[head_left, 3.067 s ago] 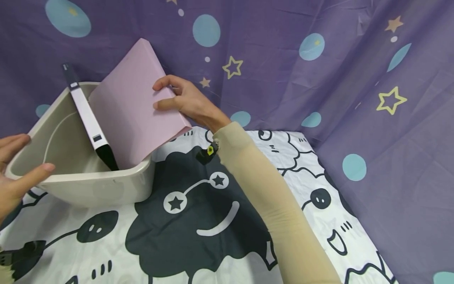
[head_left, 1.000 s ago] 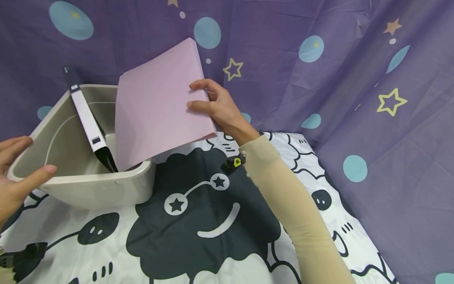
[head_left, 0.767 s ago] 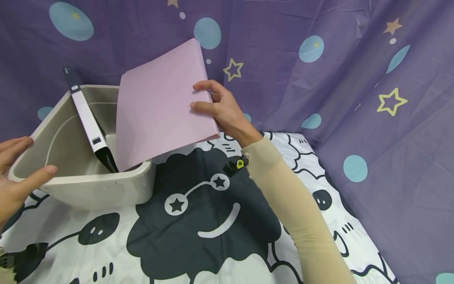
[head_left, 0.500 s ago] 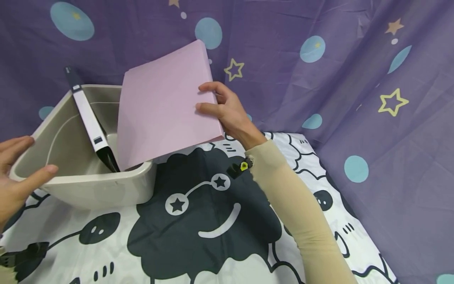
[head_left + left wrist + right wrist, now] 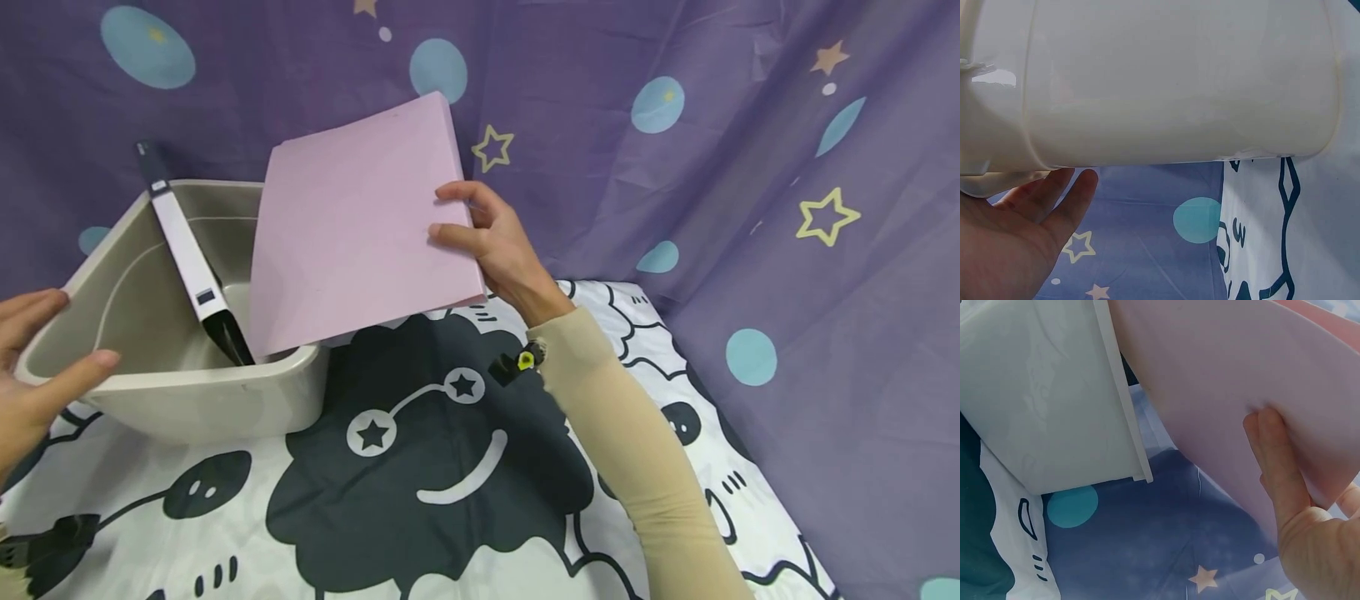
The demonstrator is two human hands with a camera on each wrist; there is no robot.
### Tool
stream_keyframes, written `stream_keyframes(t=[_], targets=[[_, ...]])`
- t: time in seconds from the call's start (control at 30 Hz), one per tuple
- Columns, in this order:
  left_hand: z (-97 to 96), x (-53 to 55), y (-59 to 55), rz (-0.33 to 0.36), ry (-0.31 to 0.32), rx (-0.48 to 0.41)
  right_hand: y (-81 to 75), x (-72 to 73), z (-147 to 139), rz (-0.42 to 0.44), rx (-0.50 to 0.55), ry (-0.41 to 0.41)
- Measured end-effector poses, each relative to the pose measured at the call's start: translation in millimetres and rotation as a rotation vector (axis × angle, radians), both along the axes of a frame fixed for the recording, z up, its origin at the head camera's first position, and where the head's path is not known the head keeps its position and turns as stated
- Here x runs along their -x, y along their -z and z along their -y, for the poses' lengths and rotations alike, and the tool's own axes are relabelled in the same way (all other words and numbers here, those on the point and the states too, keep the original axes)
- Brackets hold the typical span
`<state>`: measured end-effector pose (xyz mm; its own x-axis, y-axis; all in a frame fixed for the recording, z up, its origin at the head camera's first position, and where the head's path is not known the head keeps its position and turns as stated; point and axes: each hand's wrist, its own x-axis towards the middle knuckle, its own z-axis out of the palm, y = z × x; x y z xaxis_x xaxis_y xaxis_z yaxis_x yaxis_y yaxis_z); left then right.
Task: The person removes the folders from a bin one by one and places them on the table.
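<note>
A grey-white plastic bin stands at the left of the head view. My left hand holds its near left corner, the thumb over the front rim and the fingers at the left side. In the left wrist view, straight fingers reach to the bin's edge. My right hand pinches the right edge of a pink folder. The folder tilts over the bin's right side, its lower left corner at the rim. A black-and-white binder-like thing leans diagonally inside the bin, its top sticking out.
The bin stands on a white cloth with black sheep drawings. A purple curtain with stars and blue spots hangs behind and at the right. My right forearm in its beige sleeve crosses the right half.
The pink folder has come up and to the right out of the bin with my right hand, and tilts flatter now. My left hand and the bin have stayed in place.
</note>
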<state>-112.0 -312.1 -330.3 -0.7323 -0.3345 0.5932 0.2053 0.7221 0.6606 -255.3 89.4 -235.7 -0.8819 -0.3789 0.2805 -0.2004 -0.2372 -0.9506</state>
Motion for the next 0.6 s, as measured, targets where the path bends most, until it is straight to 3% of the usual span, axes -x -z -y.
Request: stream_keyframes(t=[0.33, 0.6], targets=[[0.6, -1.8, 1.8, -0.037, 0.036, -0.046, 5.8, -3.9, -15, 0.002, 0.026, -0.006], [-6.9, -8.2, 0.1, 0.020, -0.001, -0.041, 13.1, -5.3, -29, 0.013, 0.057, -0.008]])
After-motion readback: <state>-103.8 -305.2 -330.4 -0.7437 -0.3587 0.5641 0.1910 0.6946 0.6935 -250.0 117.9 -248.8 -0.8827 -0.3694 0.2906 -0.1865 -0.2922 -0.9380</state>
